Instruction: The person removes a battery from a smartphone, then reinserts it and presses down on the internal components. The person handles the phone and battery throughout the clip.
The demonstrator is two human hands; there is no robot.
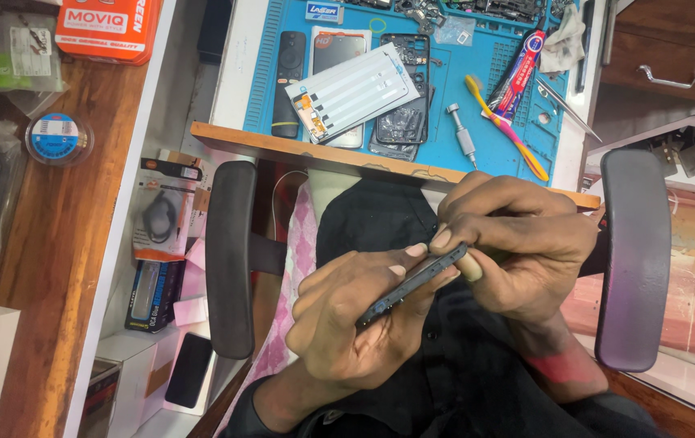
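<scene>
My left hand (356, 320) grips a thin dark phone frame (412, 284) edge-on, over my lap and black shirt. My right hand (518, 243) pinches the frame's upper end, with the pale tip of a small tool (469, 268) showing between its fingers. Both hands sit between the chair's two black armrests (230, 259), just below the desk edge.
On the blue work mat (445, 73) lie a white display panel (351, 89), an opened dark phone body (403, 101), a black remote (287, 81), a screwdriver (461, 134), a yellow-pink toothbrush (506, 126), a glue tube (518, 77) and tweezers (566, 109). Boxes and packets fill the shelves at left.
</scene>
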